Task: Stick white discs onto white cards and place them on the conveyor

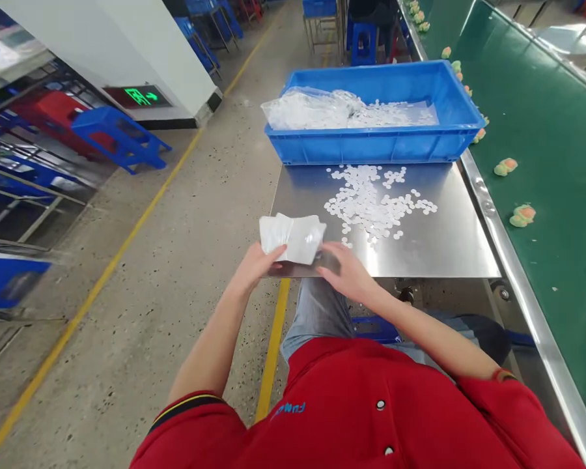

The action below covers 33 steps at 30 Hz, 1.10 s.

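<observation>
My left hand (256,266) grips a stack of white plastic bags (295,238) at the near left corner of the steel table (449,244), its thumb lying across the top. The bags are slightly fanned out, and the fingers under them are hidden. At the right edge of the stack is my right hand (348,272), thumb and fingers apart; whether its fingertips touch the bags I cannot tell. Many small white discs (368,205) lie scattered over the tabletop beyond my hands.
Behind the discs stands a blue crate (371,150) holding a clear bag (307,111) and more white discs. Along the right runs a green conveyor belt (557,163) carrying small flower-like pieces (522,215). A blue stool (120,140) stands on the floor at left.
</observation>
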Each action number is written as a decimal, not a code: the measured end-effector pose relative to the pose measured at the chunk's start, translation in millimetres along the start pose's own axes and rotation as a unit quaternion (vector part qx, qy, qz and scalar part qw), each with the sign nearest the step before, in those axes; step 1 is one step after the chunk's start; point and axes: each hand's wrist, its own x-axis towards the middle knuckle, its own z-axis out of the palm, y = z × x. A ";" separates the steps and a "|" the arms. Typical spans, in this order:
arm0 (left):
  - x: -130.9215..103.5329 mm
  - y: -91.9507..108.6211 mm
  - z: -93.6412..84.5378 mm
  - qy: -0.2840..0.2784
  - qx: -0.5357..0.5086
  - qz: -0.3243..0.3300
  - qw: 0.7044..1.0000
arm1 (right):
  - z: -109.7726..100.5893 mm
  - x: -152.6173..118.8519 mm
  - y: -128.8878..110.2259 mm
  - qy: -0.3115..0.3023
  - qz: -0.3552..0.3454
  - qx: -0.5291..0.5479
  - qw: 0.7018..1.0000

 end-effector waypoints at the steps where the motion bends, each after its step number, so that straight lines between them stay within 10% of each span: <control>1: 5.4 -2.0 0.1 -0.016 0.058 0.003 0.998 | -12.6 -13.6 6.0 0.002 0.003 -0.010 1.000; 5: 9.6 -2.9 3.2 -0.046 0.284 0.081 0.954 | -79.3 -57.3 26.8 0.091 0.070 -0.076 0.990; 11: -13.6 10.7 7.8 0.162 0.410 0.257 0.860 | -130.6 -79.0 51.6 0.194 0.104 -0.152 0.964; 14: -21.8 16.6 18.1 0.005 0.435 0.411 0.801 | -141.5 -79.6 63.5 0.227 0.097 -0.174 0.953; 18: -17.7 11.3 25.6 -0.174 0.488 0.460 0.721 | -153.2 -61.6 77.2 0.255 0.081 -0.236 0.934; 24: -1.9 -3.5 19.8 -0.138 0.337 0.450 0.816 | -139.5 -26.5 84.6 0.176 0.104 -0.411 0.889; 28: 1.7 -3.3 16.4 0.022 0.186 0.402 0.897 | -123.4 -27.1 81.0 0.167 0.036 -0.473 0.864; 33: -13.3 8.1 9.1 0.167 0.024 0.328 0.930 | -115.0 -44.7 74.9 0.151 -0.017 -0.492 0.857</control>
